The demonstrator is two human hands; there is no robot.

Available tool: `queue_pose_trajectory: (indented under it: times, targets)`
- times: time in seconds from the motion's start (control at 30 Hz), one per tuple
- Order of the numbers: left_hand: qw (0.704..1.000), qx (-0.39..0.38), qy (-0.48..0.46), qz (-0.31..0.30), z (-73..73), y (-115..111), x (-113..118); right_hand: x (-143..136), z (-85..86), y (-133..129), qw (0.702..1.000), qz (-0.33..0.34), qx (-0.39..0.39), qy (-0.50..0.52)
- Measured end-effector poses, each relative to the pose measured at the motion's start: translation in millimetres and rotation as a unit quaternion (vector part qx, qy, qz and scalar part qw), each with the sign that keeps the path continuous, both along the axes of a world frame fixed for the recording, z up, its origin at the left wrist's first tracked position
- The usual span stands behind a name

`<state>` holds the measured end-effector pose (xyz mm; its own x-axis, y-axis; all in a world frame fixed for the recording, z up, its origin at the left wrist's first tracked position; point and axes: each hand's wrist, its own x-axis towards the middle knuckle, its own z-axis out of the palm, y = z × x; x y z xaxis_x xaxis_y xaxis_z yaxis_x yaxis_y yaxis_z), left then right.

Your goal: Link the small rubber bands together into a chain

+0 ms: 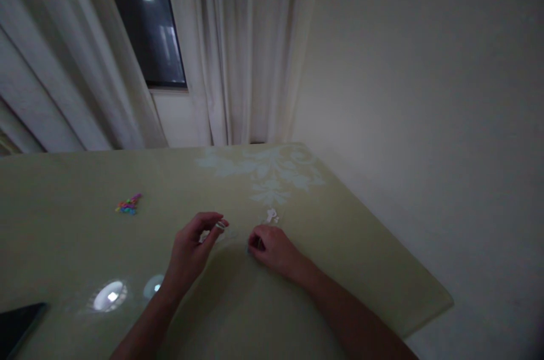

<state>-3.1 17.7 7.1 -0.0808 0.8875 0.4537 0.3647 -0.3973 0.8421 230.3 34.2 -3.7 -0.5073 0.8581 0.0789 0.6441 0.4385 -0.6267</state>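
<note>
My left hand (193, 246) is raised a little above the pale green table (63, 190), thumb and fingers pinched on a small pale piece at the fingertips. My right hand (272, 249) rests on the table, fingers curled around a small dark thing that is too dim to name. A small white object (272, 215) lies on the table just beyond my right hand. The two hands are a short gap apart.
A small pile of coloured pieces (128, 204) lies at the left middle of the table. A dark flat device (17, 323) sits at the lower left corner. Curtains (238, 48) and a dark window (144, 14) stand behind; the table's right edge (425, 269) drops off.
</note>
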Motion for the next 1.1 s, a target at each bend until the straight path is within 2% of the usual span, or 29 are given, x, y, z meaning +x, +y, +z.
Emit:
queue_pose_trajectory:
  times: [0.2,0.4,0.57,0.7,0.83,0.97,1.1]
  targets:
    - [1.0,-0.021,-0.001,-0.023,3.2,-1.3,5.9,-3.7,3.9,-3.4,0.994,-0.026,0.024,-0.107]
    - [1.0,-0.017,0.001,-0.024,3.2,-5.2,11.5,-7.6,4.2,-6.2,0.972,-0.013,0.061,-0.226]
    - [0.998,-0.016,-0.005,-0.056,1.8,-5.8,12.2,-4.5,0.4,-6.5,0.97,-0.009,0.075,-0.229]
    - [0.997,-0.008,0.0,-0.076,2.6,-5.0,9.7,-1.2,5.7,-4.9,0.987,-0.043,0.054,-0.147]
    - [0.996,-0.027,0.008,-0.088,5.9,-7.2,11.7,0.6,14.4,-2.8,0.998,-0.021,-0.037,0.05]
    - [0.992,-0.036,0.022,-0.116,6.2,-10.6,20.5,-0.7,13.4,-2.6,0.966,0.028,-0.131,0.22]
    - [0.989,-0.028,0.019,-0.144,0.7,-9.6,26.0,-2.9,5.7,-2.4,0.941,0.054,-0.18,0.282]
